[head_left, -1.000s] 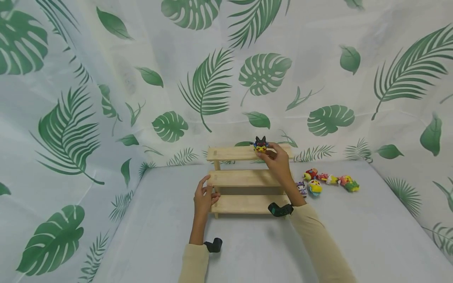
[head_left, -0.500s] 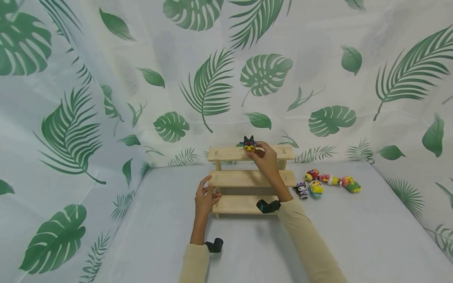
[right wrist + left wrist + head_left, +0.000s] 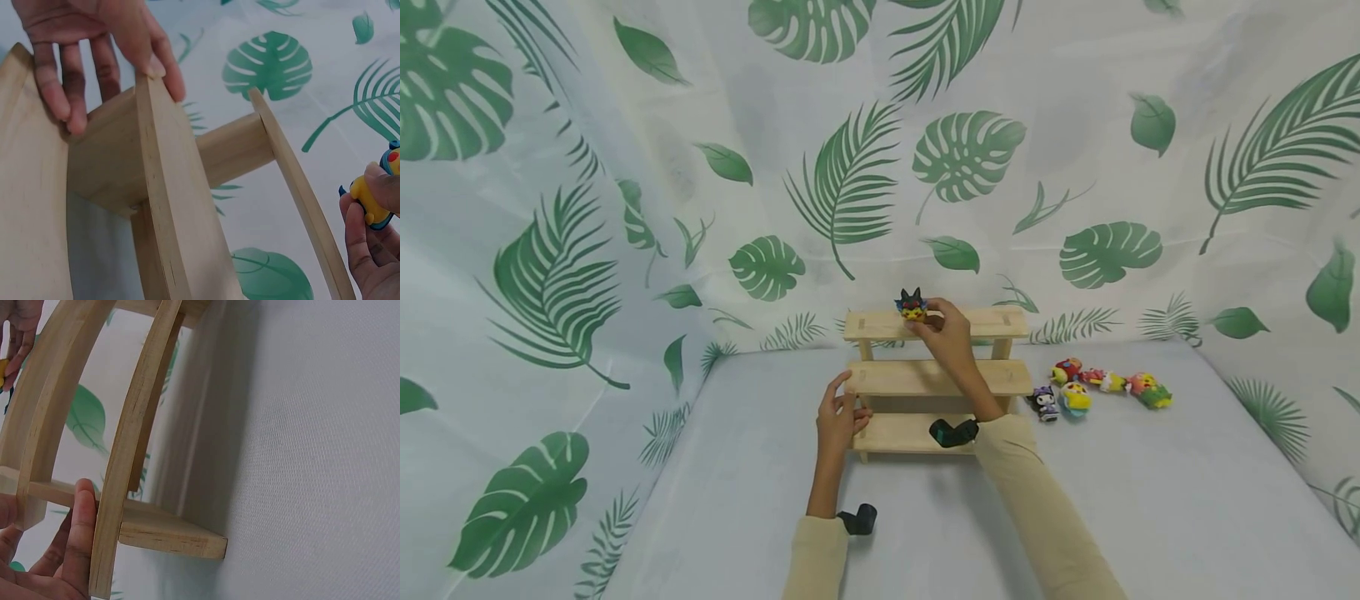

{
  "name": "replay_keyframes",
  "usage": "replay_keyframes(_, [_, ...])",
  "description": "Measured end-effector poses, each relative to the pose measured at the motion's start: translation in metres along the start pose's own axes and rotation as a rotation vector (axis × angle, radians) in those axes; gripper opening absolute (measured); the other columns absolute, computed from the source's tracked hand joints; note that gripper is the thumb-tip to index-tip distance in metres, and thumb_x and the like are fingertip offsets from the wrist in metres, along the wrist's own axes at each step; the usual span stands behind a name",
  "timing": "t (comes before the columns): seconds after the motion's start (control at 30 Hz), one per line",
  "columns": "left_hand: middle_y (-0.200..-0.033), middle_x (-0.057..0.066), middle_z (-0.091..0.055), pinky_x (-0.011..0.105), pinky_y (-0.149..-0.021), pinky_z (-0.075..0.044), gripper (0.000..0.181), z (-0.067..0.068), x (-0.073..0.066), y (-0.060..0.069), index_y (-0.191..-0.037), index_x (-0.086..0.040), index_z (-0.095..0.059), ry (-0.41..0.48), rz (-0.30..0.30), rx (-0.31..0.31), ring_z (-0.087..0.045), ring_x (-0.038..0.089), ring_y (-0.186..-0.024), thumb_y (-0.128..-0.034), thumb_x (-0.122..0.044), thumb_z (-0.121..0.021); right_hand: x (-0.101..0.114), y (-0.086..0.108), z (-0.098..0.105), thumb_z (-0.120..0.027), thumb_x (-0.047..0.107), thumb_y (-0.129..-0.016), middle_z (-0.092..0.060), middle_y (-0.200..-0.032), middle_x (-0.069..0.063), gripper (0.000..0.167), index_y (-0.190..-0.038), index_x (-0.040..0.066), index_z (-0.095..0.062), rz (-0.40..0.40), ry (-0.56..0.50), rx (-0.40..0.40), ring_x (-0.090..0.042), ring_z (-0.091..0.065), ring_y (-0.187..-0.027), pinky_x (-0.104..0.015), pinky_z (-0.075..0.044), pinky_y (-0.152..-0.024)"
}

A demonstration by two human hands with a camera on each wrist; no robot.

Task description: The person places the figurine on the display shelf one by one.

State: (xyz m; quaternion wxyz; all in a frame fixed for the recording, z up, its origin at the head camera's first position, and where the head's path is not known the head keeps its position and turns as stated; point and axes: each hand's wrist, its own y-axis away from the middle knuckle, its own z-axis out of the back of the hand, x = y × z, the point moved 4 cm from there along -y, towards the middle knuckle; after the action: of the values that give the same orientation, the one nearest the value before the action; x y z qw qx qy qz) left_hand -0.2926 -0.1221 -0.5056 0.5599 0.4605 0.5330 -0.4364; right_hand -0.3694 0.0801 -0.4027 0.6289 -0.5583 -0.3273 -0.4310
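A three-tier wooden shelf [image 3: 887, 379] stands in front of me. My left hand [image 3: 837, 421] grips the left end of its middle board; in the right wrist view the thumb and forefinger of that hand [image 3: 103, 31] lie on either side of the board's edge. My right hand [image 3: 951, 337] pinches a small yellow toy figurine [image 3: 913, 308] with a black-eared, blue-sided hood, left of centre at the top board. Whether its base touches the board cannot be told. Its yellow body [image 3: 369, 199] shows between thumb and fingers in the right wrist view.
Right of the shelf, several colourful figurines lie on the white-covered surface: a black-and-white one with purple [image 3: 1044, 403], a yellow and blue one [image 3: 1076, 400], a red one [image 3: 1066, 371] and a pink and green one [image 3: 1148, 390]. Leaf-printed sheeting [image 3: 865, 275] hangs behind.
My right hand has carried the figurine leftward along the top board. The black-and-white figurine has come into fuller view behind the moving arm. My left hand keeps its place on the shelf.
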Motion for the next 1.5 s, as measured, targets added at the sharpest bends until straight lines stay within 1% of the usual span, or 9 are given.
replay_keyframes(0.1, [-0.115,0.024,-0.061,0.042,-0.076,-0.064,0.041,0.000,0.009,-0.006,-0.145,-0.021,-0.047,0.003,0.000,-0.008,-0.072,0.039,-0.088,-0.1040,-0.025,-0.049,-0.008,-0.004,-0.005,-0.075,0.002,-0.084,-0.059,-0.122,-0.025,0.041,-0.120,-0.009,-0.058,0.000,0.013,-0.010,-0.040,-0.068,-0.103,-0.006,-0.053,-0.071])
replay_keyframes(0.3, [-0.114,0.020,-0.062,0.029,-0.068,-0.064,0.038,0.001,0.013,-0.006,-0.141,-0.028,-0.050,0.001,-0.003,-0.033,-0.073,0.026,-0.079,-0.1031,-0.029,-0.051,-0.008,-0.005,-0.014,-0.077,0.004,-0.083,-0.060,-0.117,-0.024,0.038,-0.116,-0.007,-0.061,0.035,0.056,-0.008,-0.038,-0.069,-0.099,-0.013,-0.058,-0.072])
replay_keyframes(0.4, [-0.115,0.019,-0.062,0.027,-0.066,-0.063,0.037,0.001,0.012,-0.005,-0.140,-0.028,-0.052,0.005,-0.014,-0.038,-0.073,0.020,-0.075,-0.1032,-0.027,-0.051,-0.008,-0.007,-0.020,-0.077,0.007,-0.084,-0.061,-0.116,-0.022,0.037,-0.115,-0.006,-0.062,0.045,0.089,-0.003,-0.037,-0.070,-0.098,-0.021,-0.061,-0.073])
replay_keyframes(0.43, [-0.116,0.019,-0.062,0.030,-0.069,-0.064,0.037,0.001,0.008,-0.002,-0.140,-0.026,-0.051,0.003,-0.010,-0.035,-0.073,0.023,-0.076,-0.1034,-0.025,-0.050,-0.008,-0.007,-0.022,-0.077,0.008,-0.084,-0.062,-0.115,-0.022,0.037,-0.115,-0.005,-0.062,0.046,0.102,-0.003,-0.036,-0.070,-0.098,-0.026,-0.062,-0.074])
replay_keyframes(0.63, [-0.116,0.018,-0.063,0.028,-0.068,-0.064,0.037,0.001,0.009,-0.004,-0.140,-0.029,-0.051,-0.012,0.007,-0.043,-0.072,0.019,-0.074,-0.1036,-0.024,-0.050,-0.005,-0.010,-0.033,-0.078,0.010,-0.083,-0.066,-0.111,-0.020,0.035,-0.112,-0.003,-0.064,0.070,0.148,-0.004,-0.034,-0.070,-0.099,-0.041,-0.062,-0.082])
replay_keyframes(0.67, [-0.115,0.017,-0.063,0.024,-0.065,-0.063,0.036,0.002,0.014,-0.006,-0.139,-0.031,-0.052,-0.010,0.005,-0.049,-0.072,0.014,-0.072,-0.1034,-0.026,-0.050,-0.004,-0.010,-0.035,-0.078,0.011,-0.083,-0.066,-0.111,-0.020,0.035,-0.112,-0.003,-0.064,0.073,0.153,-0.005,-0.034,-0.069,-0.099,-0.041,-0.062,-0.083])
replay_keyframes(0.97, [-0.111,0.018,-0.064,0.026,-0.065,-0.063,0.036,0.001,0.014,-0.005,-0.139,-0.030,-0.052,0.002,-0.005,-0.045,-0.073,0.018,-0.074,-0.1031,-0.030,-0.051,-0.003,-0.012,-0.044,-0.081,0.012,-0.081,-0.070,-0.105,-0.019,0.033,-0.108,-0.001,-0.067,0.065,0.230,-0.045,-0.033,-0.071,-0.092,-0.044,-0.061,-0.081])
replay_keyframes(1.13, [-0.112,0.018,-0.064,0.026,-0.065,-0.063,0.036,0.001,0.013,-0.005,-0.139,-0.031,-0.052,-0.003,-0.005,-0.044,-0.073,0.017,-0.074,-0.1030,-0.030,-0.051,-0.005,-0.014,-0.047,-0.082,0.018,-0.081,-0.071,-0.105,-0.016,0.035,-0.109,0.003,-0.068,0.029,0.317,-0.068,-0.030,-0.070,-0.096,-0.044,-0.059,-0.086])
replay_keyframes(1.5, [-0.111,0.019,-0.064,0.028,-0.066,-0.064,0.036,0.000,0.012,-0.006,-0.139,-0.027,-0.052,-0.013,-0.021,-0.046,-0.073,0.022,-0.076,-0.1031,-0.030,-0.051,-0.006,-0.015,-0.049,-0.081,0.021,-0.081,-0.073,-0.100,-0.013,0.033,-0.108,0.006,-0.069,-0.018,0.418,-0.112,-0.028,-0.070,-0.090,-0.045,-0.059,-0.078])
